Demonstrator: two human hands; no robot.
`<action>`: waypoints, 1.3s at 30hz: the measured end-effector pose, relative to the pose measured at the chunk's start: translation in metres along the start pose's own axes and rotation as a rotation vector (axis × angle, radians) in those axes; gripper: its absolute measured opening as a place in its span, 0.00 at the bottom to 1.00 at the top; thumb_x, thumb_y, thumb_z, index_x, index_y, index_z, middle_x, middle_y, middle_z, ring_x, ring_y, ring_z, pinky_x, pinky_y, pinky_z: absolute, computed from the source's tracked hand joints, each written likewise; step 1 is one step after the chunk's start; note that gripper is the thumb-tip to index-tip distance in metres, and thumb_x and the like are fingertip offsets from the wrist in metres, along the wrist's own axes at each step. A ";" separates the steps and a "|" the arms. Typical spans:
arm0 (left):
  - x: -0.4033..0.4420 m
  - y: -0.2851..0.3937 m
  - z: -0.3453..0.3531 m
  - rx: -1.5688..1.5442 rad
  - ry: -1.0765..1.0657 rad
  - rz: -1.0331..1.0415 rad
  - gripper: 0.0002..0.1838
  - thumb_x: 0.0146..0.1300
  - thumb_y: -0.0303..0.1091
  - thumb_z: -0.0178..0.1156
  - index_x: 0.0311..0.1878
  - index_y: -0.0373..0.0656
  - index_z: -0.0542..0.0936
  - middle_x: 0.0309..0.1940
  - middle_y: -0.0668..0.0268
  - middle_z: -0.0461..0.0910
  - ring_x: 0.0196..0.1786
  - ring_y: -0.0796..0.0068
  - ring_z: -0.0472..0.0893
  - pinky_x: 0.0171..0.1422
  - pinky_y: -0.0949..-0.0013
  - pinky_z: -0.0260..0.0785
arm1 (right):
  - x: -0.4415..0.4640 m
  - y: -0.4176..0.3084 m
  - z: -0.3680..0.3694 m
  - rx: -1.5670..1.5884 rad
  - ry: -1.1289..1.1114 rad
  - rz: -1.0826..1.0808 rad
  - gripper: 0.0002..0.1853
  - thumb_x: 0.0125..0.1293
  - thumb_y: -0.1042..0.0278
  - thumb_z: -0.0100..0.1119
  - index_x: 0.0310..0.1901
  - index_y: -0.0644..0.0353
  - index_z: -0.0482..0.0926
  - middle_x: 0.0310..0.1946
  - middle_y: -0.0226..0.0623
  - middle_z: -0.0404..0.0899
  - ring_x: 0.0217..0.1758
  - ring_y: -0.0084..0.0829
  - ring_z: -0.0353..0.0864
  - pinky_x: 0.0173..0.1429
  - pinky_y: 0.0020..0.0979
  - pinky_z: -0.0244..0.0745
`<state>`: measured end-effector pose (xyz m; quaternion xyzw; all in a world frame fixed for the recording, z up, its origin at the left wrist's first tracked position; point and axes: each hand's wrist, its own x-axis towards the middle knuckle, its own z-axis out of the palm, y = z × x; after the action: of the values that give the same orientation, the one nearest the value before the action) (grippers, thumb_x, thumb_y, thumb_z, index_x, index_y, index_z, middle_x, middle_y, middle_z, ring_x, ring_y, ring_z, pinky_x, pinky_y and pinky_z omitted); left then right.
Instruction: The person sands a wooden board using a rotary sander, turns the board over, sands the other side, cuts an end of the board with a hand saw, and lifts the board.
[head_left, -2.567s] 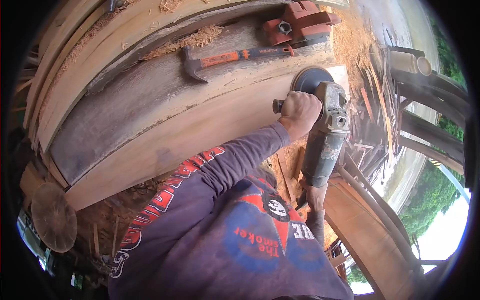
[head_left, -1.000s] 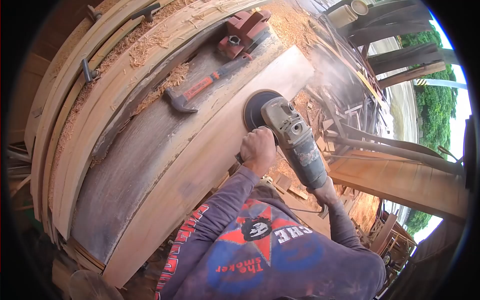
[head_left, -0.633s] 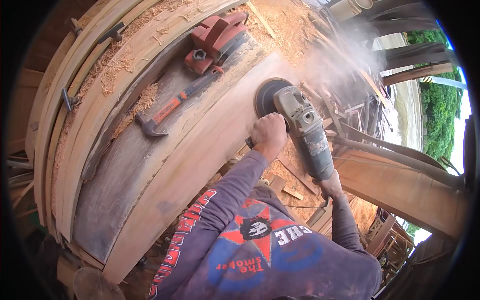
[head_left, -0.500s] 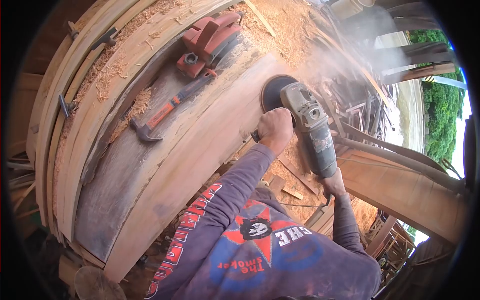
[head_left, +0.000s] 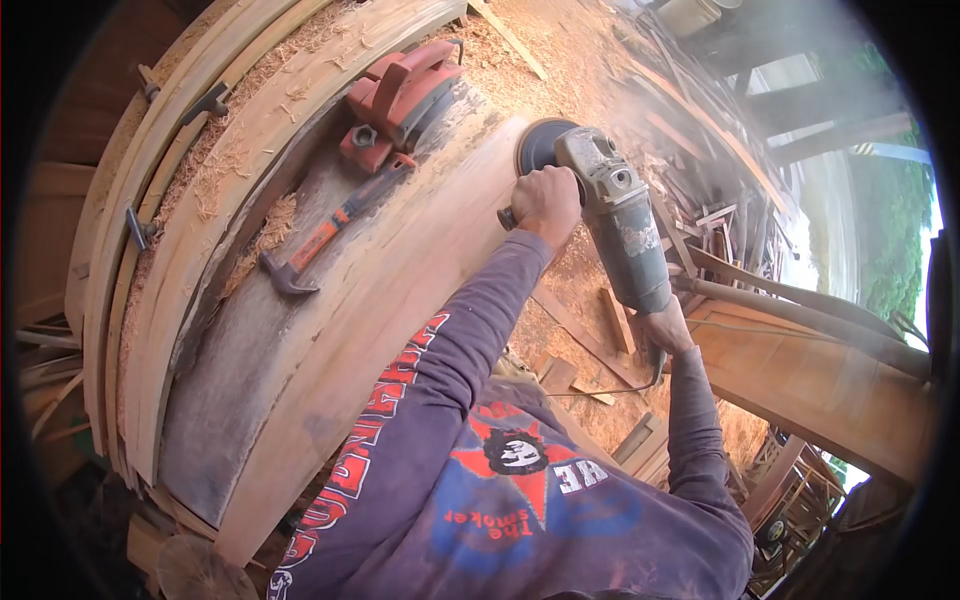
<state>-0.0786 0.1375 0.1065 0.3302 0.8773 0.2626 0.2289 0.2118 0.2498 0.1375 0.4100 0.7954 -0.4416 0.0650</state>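
An angle grinder (head_left: 632, 235) with a round sanding disc (head_left: 541, 146) is held in both hands. My left hand (head_left: 548, 203) is closed around its black side handle, near the head. At the rear of the body my right hand (head_left: 667, 326) is wrapped around the grip, fingers partly hidden. The disc is at the far end of a long pale plank (head_left: 345, 375), tilted over its edge; exact contact is hard to see. On the dark wooden surface left of the plank lie a claw hammer (head_left: 318, 243) with an orange-black handle and a red power planer (head_left: 402, 98).
Curved boards (head_left: 170, 300) with clamps (head_left: 137, 229) run along the left, strewn with shavings. Sawdust (head_left: 570, 45) and offcuts cover the ground beyond and beneath the grinder. A power cord (head_left: 610, 392) trails from the grinder. A wide wooden beam (head_left: 815, 365) stands at the right, and dust hangs upper right.
The grinder has moved up and away along the plank to its far end, both hands going with it. The dust has spread at the upper right. The view has shifted slightly.
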 end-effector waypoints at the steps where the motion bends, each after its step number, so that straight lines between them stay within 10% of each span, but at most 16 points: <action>1: 0.004 -0.001 0.001 -0.001 0.001 -0.002 0.09 0.60 0.30 0.60 0.36 0.40 0.90 0.38 0.51 0.89 0.44 0.53 0.90 0.48 0.56 0.83 | 0.003 -0.003 -0.001 -0.002 -0.001 0.000 0.19 0.52 0.74 0.70 0.48 0.65 0.84 0.38 0.33 0.86 0.40 0.26 0.81 0.46 0.33 0.78; 23: -0.163 -0.087 -0.015 0.049 -0.055 0.049 0.08 0.62 0.29 0.61 0.37 0.45 0.90 0.36 0.57 0.90 0.42 0.60 0.91 0.43 0.59 0.83 | -0.159 -0.017 0.136 -0.088 -0.049 0.426 0.16 0.51 0.70 0.73 0.40 0.66 0.81 0.31 0.32 0.83 0.31 0.22 0.77 0.36 0.30 0.74; 30: -0.296 -0.174 -0.034 0.042 -0.065 0.013 0.05 0.55 0.29 0.67 0.35 0.45 0.89 0.35 0.57 0.90 0.41 0.60 0.91 0.43 0.60 0.83 | -0.272 -0.014 0.238 -0.098 -0.044 0.209 0.11 0.51 0.69 0.74 0.31 0.65 0.83 0.23 0.33 0.82 0.26 0.24 0.80 0.32 0.33 0.75; 39: -0.453 -0.275 -0.086 0.056 -0.122 -0.159 0.08 0.62 0.33 0.64 0.40 0.43 0.89 0.41 0.55 0.90 0.47 0.57 0.90 0.50 0.59 0.83 | -0.388 -0.065 0.352 -0.124 -0.123 0.238 0.26 0.50 0.67 0.76 0.53 0.63 0.84 0.46 0.42 0.89 0.49 0.36 0.87 0.53 0.37 0.80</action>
<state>0.0526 -0.3833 0.1067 0.2812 0.8922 0.1984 0.2926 0.3287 -0.2650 0.1487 0.4688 0.7613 -0.4052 0.1908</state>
